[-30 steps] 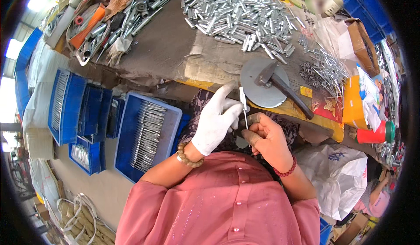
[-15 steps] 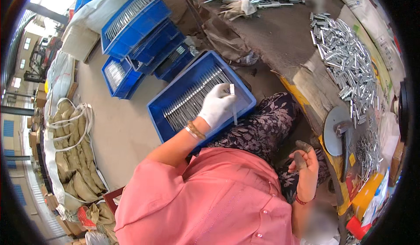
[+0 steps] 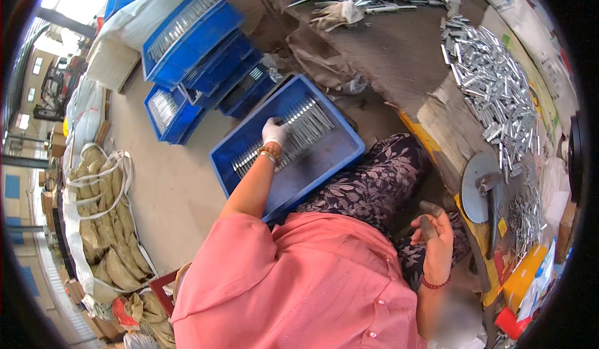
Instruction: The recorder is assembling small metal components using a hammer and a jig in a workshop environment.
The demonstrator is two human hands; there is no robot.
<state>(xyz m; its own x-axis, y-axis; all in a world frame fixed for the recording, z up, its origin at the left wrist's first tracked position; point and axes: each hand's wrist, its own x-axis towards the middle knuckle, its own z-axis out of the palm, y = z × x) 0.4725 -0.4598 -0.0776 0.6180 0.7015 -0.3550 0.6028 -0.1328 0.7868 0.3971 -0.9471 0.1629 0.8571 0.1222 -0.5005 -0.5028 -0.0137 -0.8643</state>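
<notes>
My left hand [image 3: 274,132], in a white glove, reaches down into the blue plastic crate [image 3: 342,157] beside my lap. Its curled fingers touch the row of slim silver metal rods [image 3: 310,124] lying side by side there; whatever is between the fingers is hidden. Over my right thigh, my right hand [image 3: 435,237] rests palm up, fingers loosely bent and apart. Dark covers sit on its thumb and one finger, and nothing lies in its grasp.
Stacked blue crates [image 3: 193,68] of similar rods stand at the far left. On the bench at right lie a heap of short metal tubes [image 3: 493,87], a round grey plate [image 3: 477,187] and a hammer [image 3: 491,205]. A cloth glove [image 3: 340,15] lies farther back.
My left hand has moved left and down from the crate's near right side onto the rods. The long thin piece it held is no longer visible. My right hand stays put.
</notes>
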